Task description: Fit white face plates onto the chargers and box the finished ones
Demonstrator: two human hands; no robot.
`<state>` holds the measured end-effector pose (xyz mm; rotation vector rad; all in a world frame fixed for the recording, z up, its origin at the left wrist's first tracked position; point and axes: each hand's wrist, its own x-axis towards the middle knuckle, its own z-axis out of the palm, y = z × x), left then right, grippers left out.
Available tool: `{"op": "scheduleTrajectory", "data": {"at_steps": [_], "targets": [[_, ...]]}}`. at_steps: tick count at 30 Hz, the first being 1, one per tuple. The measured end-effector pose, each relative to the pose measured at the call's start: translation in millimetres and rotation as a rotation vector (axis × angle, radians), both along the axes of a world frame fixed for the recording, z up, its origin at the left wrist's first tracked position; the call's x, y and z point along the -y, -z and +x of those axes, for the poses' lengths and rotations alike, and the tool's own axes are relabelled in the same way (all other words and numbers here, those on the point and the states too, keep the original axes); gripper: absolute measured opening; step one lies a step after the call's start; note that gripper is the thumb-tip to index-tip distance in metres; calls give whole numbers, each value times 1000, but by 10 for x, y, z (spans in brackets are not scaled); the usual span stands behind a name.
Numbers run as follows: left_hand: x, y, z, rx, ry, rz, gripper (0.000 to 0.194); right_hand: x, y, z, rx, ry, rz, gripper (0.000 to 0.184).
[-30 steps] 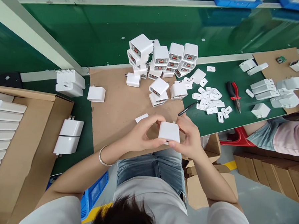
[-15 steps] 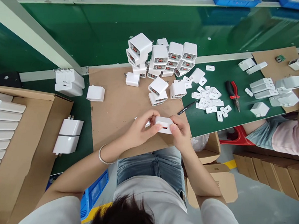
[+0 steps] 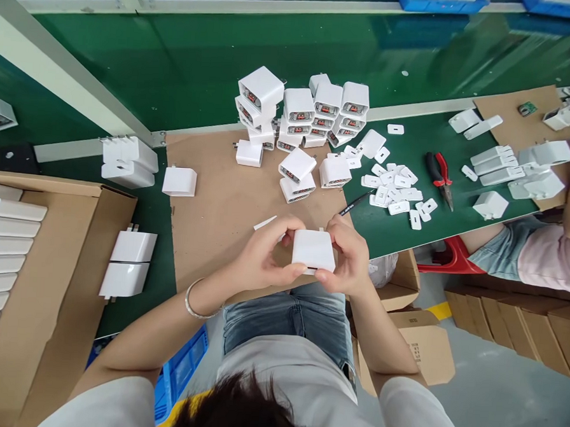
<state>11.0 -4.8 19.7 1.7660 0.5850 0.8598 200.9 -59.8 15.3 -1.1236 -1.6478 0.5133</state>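
One boxy white plastic adapter (image 3: 314,249), held between the two hands: left hand (image 3: 264,254) pinching its left side, right hand (image 3: 352,254) pinching its right, both thumbs toward the near edge. Just past the left hand, one flat white strip (image 3: 264,223) on a brown cardboard sheet (image 3: 202,234). Beyond both hands, stacks of open-ended white plastic casings (image 3: 298,100). Just beyond the right hand, one slim black pen-shaped tool (image 3: 353,205); farther right, a scatter of small white slotted plates (image 3: 399,207), then red-and-black-handled metal pliers (image 3: 443,181).
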Motion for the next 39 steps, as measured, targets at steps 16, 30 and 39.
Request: {"op": "scheduleTrajectory", "data": {"at_steps": [16, 30, 39], "targets": [[-21, -107, -30, -22, 28, 11, 40, 53, -83, -55, -84, 6, -86, 50], [-359, -116, -223, -532, 38, 266, 38, 27, 143, 146, 474, 121, -137, 55], [-791, -10, -739, -980, -502, 291, 45, 34, 282, 108, 460, 349, -155, 22]]}}
